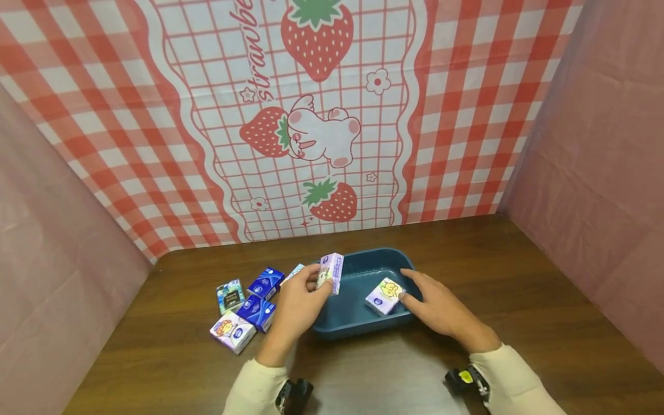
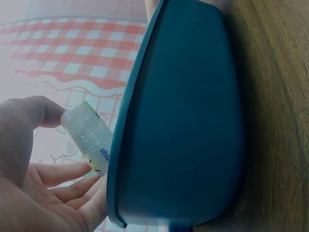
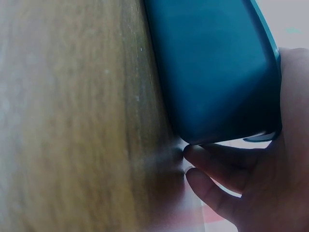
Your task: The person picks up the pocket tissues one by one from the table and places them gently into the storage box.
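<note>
Left hand (image 1: 301, 298) pinches purple packet (image 1: 333, 269) at ten o'clock on blue tub (image 1: 358, 331), right hand (image 1: 437, 302) grips three: best lowered gently!

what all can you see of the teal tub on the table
The teal tub is an open-topped rounded rectangle with smooth, tapering walls and a lipped rim, plastic by the look of it. It stands upright on the wooden table. Inside is a packet with a yellow character. The right grip holds its right end, thumb over the rim, fingers outside. The left grip, with a purple packet, is over its left end; whether it touches the rim is unclear.
</note>
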A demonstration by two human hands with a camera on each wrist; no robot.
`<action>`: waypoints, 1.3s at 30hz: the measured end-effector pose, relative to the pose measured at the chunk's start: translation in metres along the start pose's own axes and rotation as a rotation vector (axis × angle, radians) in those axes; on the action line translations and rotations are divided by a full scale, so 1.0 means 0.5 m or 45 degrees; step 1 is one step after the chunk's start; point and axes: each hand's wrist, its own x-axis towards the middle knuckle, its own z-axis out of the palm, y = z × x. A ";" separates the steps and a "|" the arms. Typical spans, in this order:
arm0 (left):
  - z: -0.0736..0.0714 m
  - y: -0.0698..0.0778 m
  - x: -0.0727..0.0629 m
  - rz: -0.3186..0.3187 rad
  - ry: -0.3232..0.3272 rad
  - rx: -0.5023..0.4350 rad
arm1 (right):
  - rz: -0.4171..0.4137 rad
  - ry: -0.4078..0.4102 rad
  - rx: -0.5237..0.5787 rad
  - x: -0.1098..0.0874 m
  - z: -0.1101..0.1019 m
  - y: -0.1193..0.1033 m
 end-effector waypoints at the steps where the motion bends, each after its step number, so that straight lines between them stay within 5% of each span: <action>1: 0.001 0.000 0.000 0.003 -0.006 0.006 | -0.001 -0.001 -0.001 0.000 0.000 0.000; 29: 0.021 -0.002 -0.002 0.066 -0.126 0.160 | 0.024 -0.029 0.012 0.002 0.001 0.003; 39: 0.026 0.005 -0.003 0.109 -0.124 0.332 | 0.032 -0.035 0.015 0.001 0.001 0.004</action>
